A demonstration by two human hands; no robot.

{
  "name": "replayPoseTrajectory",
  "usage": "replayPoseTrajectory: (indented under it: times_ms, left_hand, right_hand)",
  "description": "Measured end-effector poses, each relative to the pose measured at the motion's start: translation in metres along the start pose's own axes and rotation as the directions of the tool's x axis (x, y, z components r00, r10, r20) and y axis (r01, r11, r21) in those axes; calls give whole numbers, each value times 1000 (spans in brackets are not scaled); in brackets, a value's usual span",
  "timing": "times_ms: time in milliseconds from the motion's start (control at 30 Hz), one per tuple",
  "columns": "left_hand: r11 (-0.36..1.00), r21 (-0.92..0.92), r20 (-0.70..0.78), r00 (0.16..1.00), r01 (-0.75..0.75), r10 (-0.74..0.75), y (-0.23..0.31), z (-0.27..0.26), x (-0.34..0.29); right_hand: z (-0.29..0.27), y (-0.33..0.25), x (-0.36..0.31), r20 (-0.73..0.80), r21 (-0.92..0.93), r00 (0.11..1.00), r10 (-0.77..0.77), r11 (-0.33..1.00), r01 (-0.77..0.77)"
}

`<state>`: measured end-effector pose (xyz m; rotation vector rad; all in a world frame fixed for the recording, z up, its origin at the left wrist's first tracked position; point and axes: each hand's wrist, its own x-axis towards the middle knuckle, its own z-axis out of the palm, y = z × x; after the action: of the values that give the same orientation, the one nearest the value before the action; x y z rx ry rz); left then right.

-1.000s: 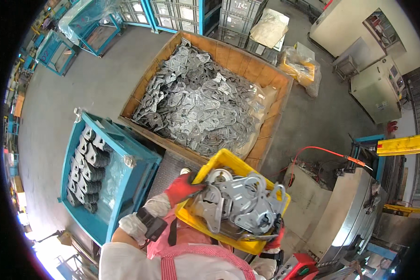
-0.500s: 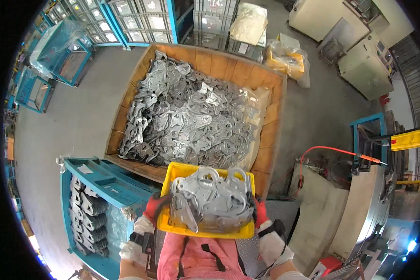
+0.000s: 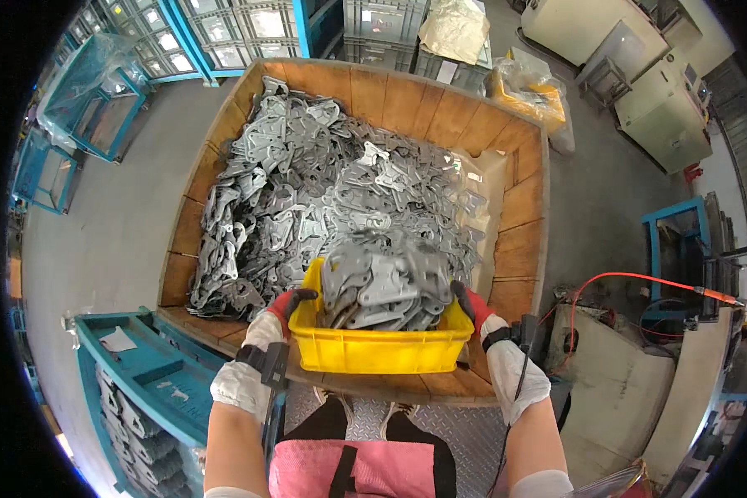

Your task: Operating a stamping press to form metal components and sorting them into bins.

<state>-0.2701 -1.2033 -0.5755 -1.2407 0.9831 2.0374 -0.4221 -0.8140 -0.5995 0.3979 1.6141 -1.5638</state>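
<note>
A yellow plastic bin (image 3: 382,350) is held over the near side of a large wooden crate (image 3: 519,224), tilted away from me. Grey stamped metal brackets (image 3: 382,286) fill it; those toward the far side are blurred by motion. My left hand (image 3: 290,305), in a red and dark glove, grips the bin's left end. At the right end my right hand (image 3: 475,310), gloved alike, is closed on the rim. Beyond the bin, a broad heap of similar metal brackets (image 3: 307,187) lies in the crate, on a brown liner at its right side.
At lower left stands a blue metal rack (image 3: 170,378) with stacked metal parts. Right of the crate are a beige machine part (image 3: 618,365) and an orange hose (image 3: 631,276). Grey stacked totes (image 3: 382,29) line the back. Metal plate flooring (image 3: 465,448) lies under my feet.
Both hands have carried the bin forward from my body to over the crate. The bin has tipped away from me, and its upper brackets have shifted toward the far side.
</note>
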Motion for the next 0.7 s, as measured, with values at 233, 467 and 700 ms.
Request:
replayPoseTrajectory:
  times_ms: [233, 467, 700]
  left_hand:
    - [998, -54, 81, 997, 8, -4, 9, -20, 89]
    - [996, -77, -36, 998, -54, 51, -66, -41, 76]
    - [999, 42, -33, 999, -30, 32, -16, -16, 22]
  right_hand:
    - [-24, 32, 65, 151, 310, 982, 110, 938, -152]
    - [-5, 75, 11, 86, 228, 985, 148, 960, -164]
    - [-3, 26, -24, 283, 385, 915, 289, 839, -384]
